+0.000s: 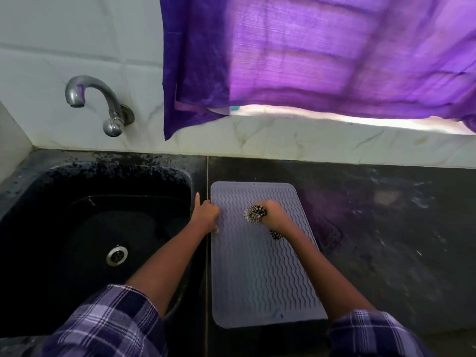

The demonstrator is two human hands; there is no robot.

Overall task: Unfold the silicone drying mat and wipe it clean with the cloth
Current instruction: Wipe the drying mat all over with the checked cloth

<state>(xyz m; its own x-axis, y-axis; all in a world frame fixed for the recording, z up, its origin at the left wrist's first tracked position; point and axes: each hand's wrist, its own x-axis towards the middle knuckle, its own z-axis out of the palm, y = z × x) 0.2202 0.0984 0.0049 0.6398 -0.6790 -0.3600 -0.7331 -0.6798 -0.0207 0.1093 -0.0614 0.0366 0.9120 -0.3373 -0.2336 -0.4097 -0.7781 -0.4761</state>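
A pale lilac silicone drying mat (260,274) with wavy ridges lies flat and fully spread on the dark counter, just right of the sink. My right hand (275,215) is closed around a bunched black-and-white patterned cloth (253,214) and presses it onto the upper middle of the mat; a bit of the cloth pokes out under my wrist. My left hand (206,215) rests on the mat's left edge near its far corner, fingers apart, the forefinger stretched out over the sink rim.
A black sink (85,222) with a metal drain (117,255) sits left of the mat. A chrome tap (103,104) juts from the white tiled wall. A purple curtain (322,55) hangs over the window behind. Dark counter (386,222) extends right.
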